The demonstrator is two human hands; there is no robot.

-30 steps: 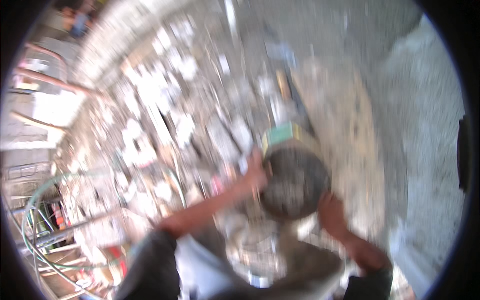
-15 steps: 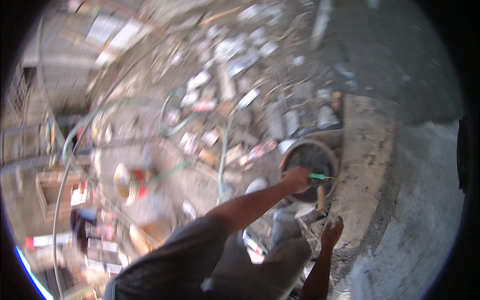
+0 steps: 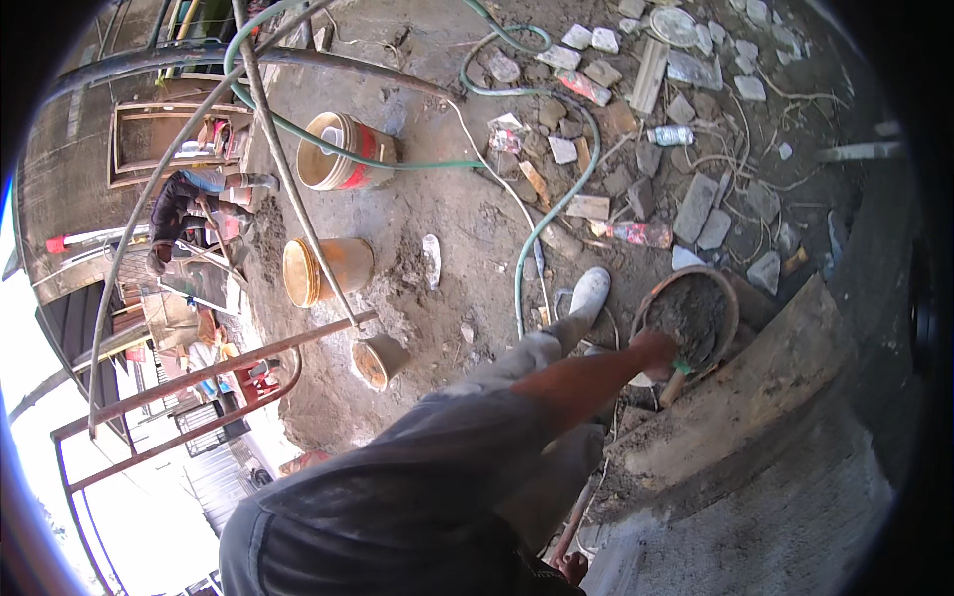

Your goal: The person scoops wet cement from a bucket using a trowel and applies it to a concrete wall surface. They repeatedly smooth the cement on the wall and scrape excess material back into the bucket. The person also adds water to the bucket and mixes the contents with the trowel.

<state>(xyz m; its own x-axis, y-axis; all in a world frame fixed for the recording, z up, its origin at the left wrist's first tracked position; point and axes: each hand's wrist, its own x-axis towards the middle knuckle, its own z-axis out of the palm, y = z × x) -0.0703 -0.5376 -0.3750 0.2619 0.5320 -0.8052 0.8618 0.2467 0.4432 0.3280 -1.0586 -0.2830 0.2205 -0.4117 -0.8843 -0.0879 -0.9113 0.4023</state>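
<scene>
My left hand (image 3: pixel 654 350) reaches over a round bucket (image 3: pixel 735 318) of dark grey wet mortar (image 3: pixel 693 310). It is closed around a green-handled tool (image 3: pixel 681 365), whose working end I cannot make out. Just below it, a wooden handle (image 3: pixel 673 387) sticks out over the bucket's near rim. Low in the picture, partly hidden by my shirt, my right hand (image 3: pixel 571 567) shows curled fingers. A thin brown shaft (image 3: pixel 574 521) runs up from it; whether they grip that shaft is unclear.
A mortar-smeared board (image 3: pixel 740 397) borders the bucket on the right. Broken bricks, stones and bottles (image 3: pixel 636 232) litter the ground ahead. A green hose (image 3: pixel 522 268) winds past my boot (image 3: pixel 592 291). Buckets (image 3: pixel 338 270) and a metal frame (image 3: pixel 214 372) stand left; another person (image 3: pixel 194 204) bends farther off.
The view has swung, bringing the buckets, metal frame and other person into clearer sight. My left hand stays at the mortar bucket with the green-handled tool. My right hand now shows lower, near my body.
</scene>
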